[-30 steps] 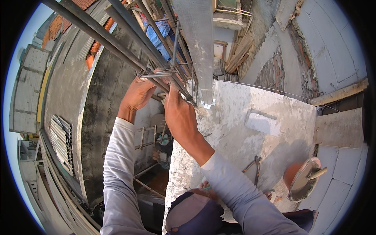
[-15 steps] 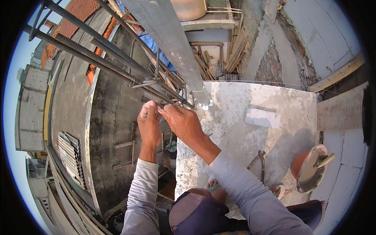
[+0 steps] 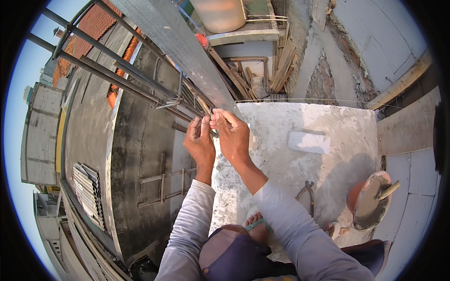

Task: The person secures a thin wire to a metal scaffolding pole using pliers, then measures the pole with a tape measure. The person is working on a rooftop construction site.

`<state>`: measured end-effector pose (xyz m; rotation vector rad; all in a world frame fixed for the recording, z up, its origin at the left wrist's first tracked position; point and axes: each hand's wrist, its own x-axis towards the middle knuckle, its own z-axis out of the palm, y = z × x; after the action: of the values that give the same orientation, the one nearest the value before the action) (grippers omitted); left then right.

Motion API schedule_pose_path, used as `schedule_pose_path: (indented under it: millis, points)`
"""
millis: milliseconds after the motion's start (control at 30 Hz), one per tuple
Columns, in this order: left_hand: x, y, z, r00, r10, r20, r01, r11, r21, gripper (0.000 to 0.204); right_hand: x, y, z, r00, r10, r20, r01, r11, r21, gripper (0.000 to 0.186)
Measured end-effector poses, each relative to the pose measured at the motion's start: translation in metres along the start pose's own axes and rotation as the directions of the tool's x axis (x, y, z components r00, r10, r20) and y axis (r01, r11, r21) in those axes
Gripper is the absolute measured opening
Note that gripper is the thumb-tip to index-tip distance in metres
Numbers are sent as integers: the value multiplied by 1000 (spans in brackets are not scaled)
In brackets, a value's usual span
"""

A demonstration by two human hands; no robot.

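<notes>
My left hand and my right hand are close together in front of me, fingertips pinched. A thin dark wire runs between them, and both hands grip it. Just beyond my fingers is the lower end of a cage of steel reinforcing bars, which slants down from the upper left with bent stirrups around it. Beside the cage rises a grey metal post. My fingers partly hide the foot of the cage.
On the pale concrete slab lie a light flat block and a pair of pincers. An orange bucket of grey mortar with a wooden handle stands right. A string crosses the far edge. The slab drops off left.
Both hands have moved right and slightly nearer the post's foot, with the wire still between them. The view has shifted a little, and the bars appear lower.
</notes>
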<state>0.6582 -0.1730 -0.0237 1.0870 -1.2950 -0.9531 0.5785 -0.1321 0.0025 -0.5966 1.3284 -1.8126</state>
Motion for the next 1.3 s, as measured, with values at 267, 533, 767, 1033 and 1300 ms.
schedule_pose_path:
  millis: [267,533,767,1033,1300]
  points:
    - [0,-10,-3,986,165,9,-162,960,228,18,-11,0,18,872,-482,-85,426,833,-353,24]
    - [4,-30,-15,977,209,44,-214,958,193,24,-6,3,29,863,-490,-125,429,841,-330,26]
    - [-1,-26,-10,962,262,81,-274,912,306,23,-7,-2,33,841,-531,104,515,725,-457,44]
    - [-2,-26,-13,956,281,88,-294,892,344,22,-8,8,32,822,-569,-5,528,767,-364,41]
    - [0,-27,-16,948,306,86,-315,868,385,22,-12,-9,43,824,-557,106,496,617,-611,41]
